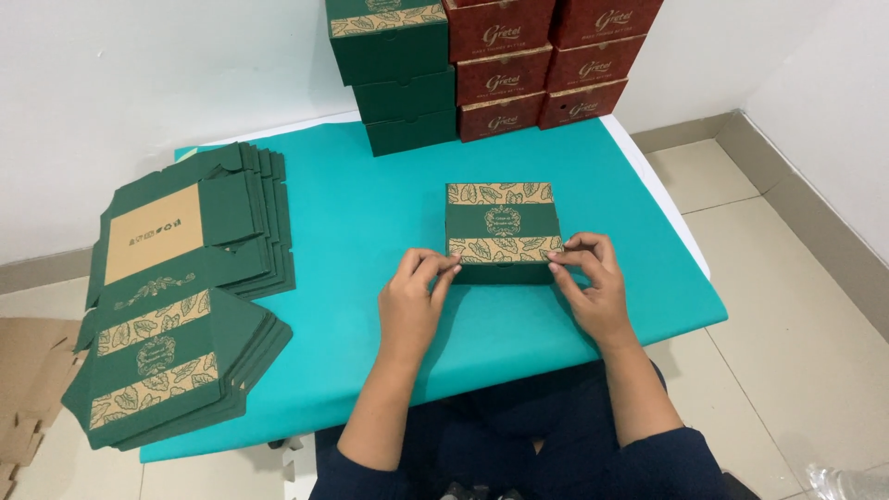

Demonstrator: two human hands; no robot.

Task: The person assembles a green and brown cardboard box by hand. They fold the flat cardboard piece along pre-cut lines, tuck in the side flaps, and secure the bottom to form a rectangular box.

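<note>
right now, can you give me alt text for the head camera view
Both hands, left hand and right hand, press the near corners of a closed green box with leaf-patterned bands on a teal mat. A stack of flat green box blanks lies at left; finished green boxes and red boxes are stacked behind.

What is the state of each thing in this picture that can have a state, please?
Green cardboard box with leaf pattern: assembled, lid closed, both hands pinching its front corners.
Left hand: fingertips on the front left corner.
Right hand: fingertips on the front right corner.
Pile of green cardboard box blanks: flat, unfolded.
Stacked green boxes: closed.
Stacked red boxes: closed.
</note>
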